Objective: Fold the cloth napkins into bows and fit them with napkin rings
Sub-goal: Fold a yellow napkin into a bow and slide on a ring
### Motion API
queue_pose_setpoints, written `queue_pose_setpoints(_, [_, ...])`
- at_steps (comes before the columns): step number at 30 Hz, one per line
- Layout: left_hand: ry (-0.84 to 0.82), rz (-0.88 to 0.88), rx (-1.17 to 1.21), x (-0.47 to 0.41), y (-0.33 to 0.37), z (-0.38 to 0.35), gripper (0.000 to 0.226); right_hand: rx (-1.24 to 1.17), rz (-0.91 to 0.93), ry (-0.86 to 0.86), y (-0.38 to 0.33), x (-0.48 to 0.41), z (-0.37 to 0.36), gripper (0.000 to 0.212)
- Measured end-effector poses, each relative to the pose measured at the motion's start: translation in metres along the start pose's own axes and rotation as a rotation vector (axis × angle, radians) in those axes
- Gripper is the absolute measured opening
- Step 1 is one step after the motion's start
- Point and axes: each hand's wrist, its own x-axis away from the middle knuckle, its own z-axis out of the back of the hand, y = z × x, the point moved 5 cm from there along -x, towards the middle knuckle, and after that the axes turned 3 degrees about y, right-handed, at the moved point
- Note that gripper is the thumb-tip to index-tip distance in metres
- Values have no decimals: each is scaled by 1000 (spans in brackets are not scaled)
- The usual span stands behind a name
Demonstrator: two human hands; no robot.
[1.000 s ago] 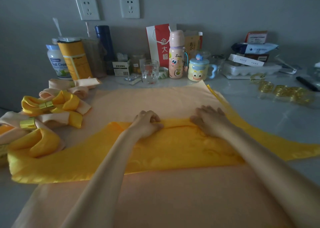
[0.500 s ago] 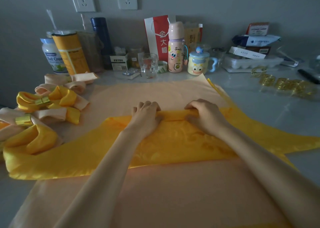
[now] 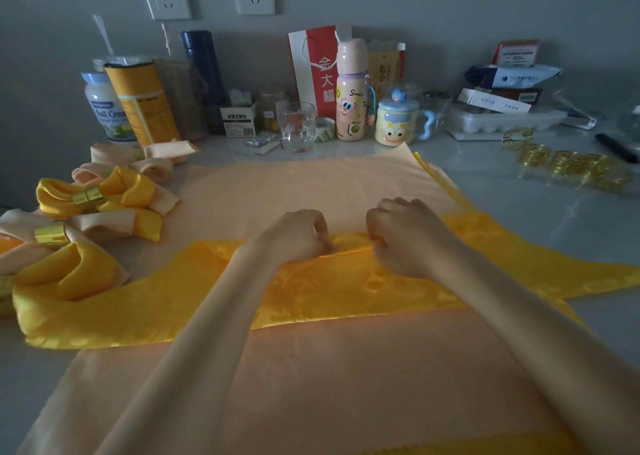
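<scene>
The left hand (image 3: 299, 236) and right hand (image 3: 410, 241) pinch the far fold of the yellow napkin (image 3: 346, 286), lying across the peach napkin (image 3: 277, 191); keep both pulls level for a straight crease.

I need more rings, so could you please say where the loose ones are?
In the head view, the loose napkin rings lie at far right, in front of the egg tray.
</scene>
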Motion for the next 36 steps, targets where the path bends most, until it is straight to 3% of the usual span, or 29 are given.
queue_pose_setpoints(2, [-5, -5, 32, 2, -3, -3, 17, -94, -6, 116, -8, -2, -3, 28])
queue_pose_setpoints(6, [-20, -27, 26, 3, -10, -8, 23, -215, 72, -76, -34, -12, -39, 47])
queue_pose_setpoints(10, [-27, 6, 104, 5, -13, -11, 17, -218, -57, -254, -11, -10, -52, 56])
queue_pose_setpoints(17, [7, 11, 155, 8, -13, -10, 20, -164, -307, -303, 61, 20, -47, 63])
queue_pose_setpoints(21, [52, 43, 113, 11, -13, -6, 27, -138, -352, -191, 67, 25, -41, 57])
queue_pose_setpoints(27, [64, 36, -158, 14, -11, 4, 40, -449, -163, 57, 40, 24, -13, 34])
queue_pose_setpoints(33, [38, 31, -11, 13, -20, 5, 36, -461, -165, 139, 42, 23, -11, 33])
queue_pose_setpoints(36, [62, 42, -48, 13, -19, 5, 33, -430, -141, 185, 39, 23, -8, 27])
